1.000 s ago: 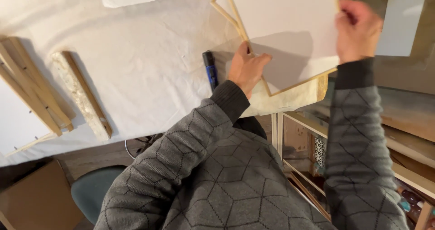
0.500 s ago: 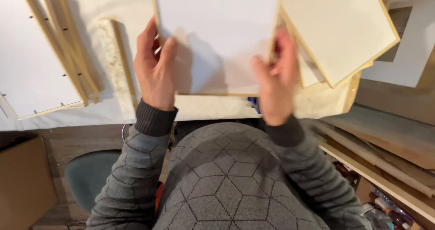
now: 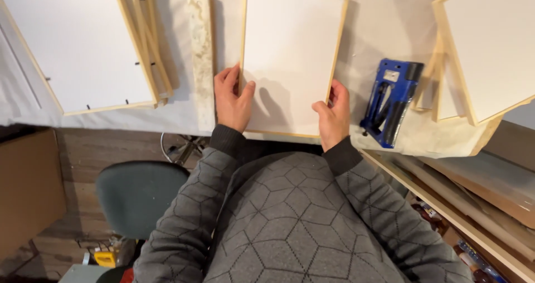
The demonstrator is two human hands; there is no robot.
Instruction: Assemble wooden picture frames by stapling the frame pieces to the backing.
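A white cloth-covered table (image 3: 384,26) carries a wood-framed white panel (image 3: 290,54) lying flat, pinched at its near corners by the left hand (image 3: 233,102) and right hand (image 3: 333,115). Just right of the right fingers lies a blue staple gun (image 3: 390,102); a pale speckled strip (image 3: 202,54) lies just left of the left fingers.

table (image 3: 368,32): covered w/ white cloth
centre, near edge: white board in wood frame (image 3: 290,60), flat
left of it: speckled pale strip (image 3: 201,54)
far left: big framed board (image 3: 72,43), loose wood strips (image 3: 147,37) beside
right: blue stapler (image 3: 391,102)
far right: framed boards (image 3: 490,49), stacked
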